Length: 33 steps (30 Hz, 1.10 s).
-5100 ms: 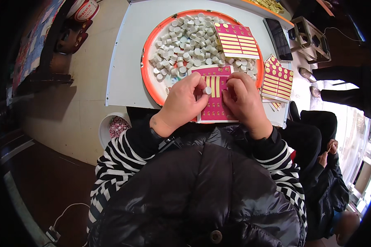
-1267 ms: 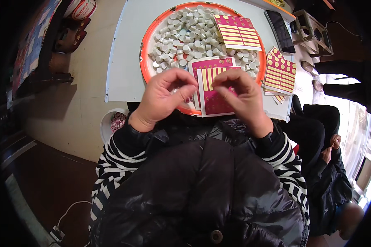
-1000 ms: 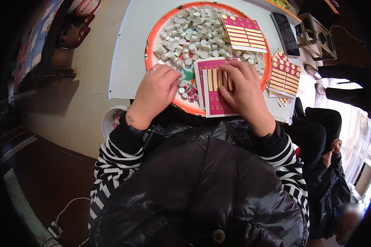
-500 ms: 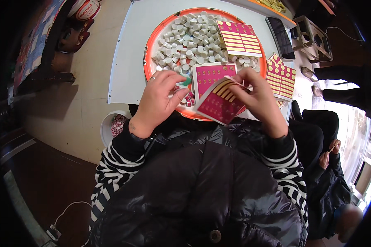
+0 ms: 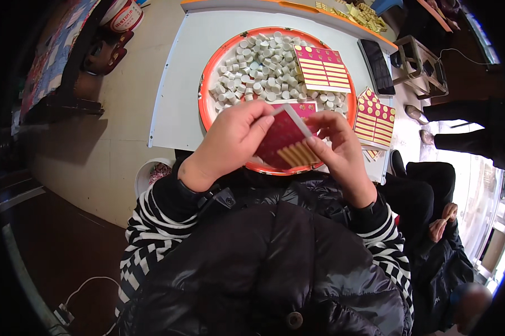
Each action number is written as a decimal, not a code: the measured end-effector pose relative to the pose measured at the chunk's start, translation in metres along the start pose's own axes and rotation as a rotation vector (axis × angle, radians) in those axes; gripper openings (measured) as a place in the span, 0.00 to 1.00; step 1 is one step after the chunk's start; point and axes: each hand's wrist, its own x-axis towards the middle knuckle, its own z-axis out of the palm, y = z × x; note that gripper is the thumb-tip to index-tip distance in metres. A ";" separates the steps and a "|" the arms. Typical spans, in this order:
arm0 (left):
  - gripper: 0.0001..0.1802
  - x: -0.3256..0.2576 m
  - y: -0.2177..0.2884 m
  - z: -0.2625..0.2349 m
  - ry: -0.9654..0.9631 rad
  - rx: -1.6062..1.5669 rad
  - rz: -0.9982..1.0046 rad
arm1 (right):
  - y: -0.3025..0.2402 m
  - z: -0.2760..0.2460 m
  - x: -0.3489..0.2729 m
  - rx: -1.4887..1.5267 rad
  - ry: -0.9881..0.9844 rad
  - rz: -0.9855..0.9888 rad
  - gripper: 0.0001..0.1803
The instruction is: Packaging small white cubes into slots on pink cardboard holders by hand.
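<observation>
Between my two hands is a dark red sticker sheet [image 5: 286, 140] with yellow strips, tilted and slightly blurred. My left hand [image 5: 224, 140] pinches its upper left edge between thumb and fingers. On the other side, the thumb and fingers of my right hand [image 5: 342, 154] grip its right edge. Behind it, another red sheet [image 5: 303, 109] lies partly hidden on the round orange-rimmed tray [image 5: 204, 95]. Many small white cylinders [image 5: 275, 64] fill the tray's far part. A red sheet with yellow strips [image 5: 324, 70] rests over them at the right.
More sticker sheets [image 5: 375, 120] lie right of the tray on the white table [image 5: 177, 84]. A dark phone-like slab [image 5: 377, 67] is farther back. Below the table's left edge stands a white bucket [image 5: 143, 176] with scraps. A seated person's hands [image 5: 444, 223] show at right.
My left hand has moved right and taken hold of the sheet, which has turned in my hands. The green bit at my left fingers is out of sight. The view has shifted slightly.
</observation>
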 end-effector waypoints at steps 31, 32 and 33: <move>0.06 -0.005 0.003 0.014 0.019 0.098 0.303 | -0.002 -0.002 0.006 -0.120 -0.062 -0.187 0.06; 0.06 -0.005 0.002 0.015 0.017 0.097 0.302 | -0.004 -0.003 0.004 -0.117 -0.037 -0.152 0.05; 0.05 -0.005 -0.001 0.015 0.035 0.077 0.281 | -0.006 -0.003 0.003 -0.113 -0.015 -0.119 0.04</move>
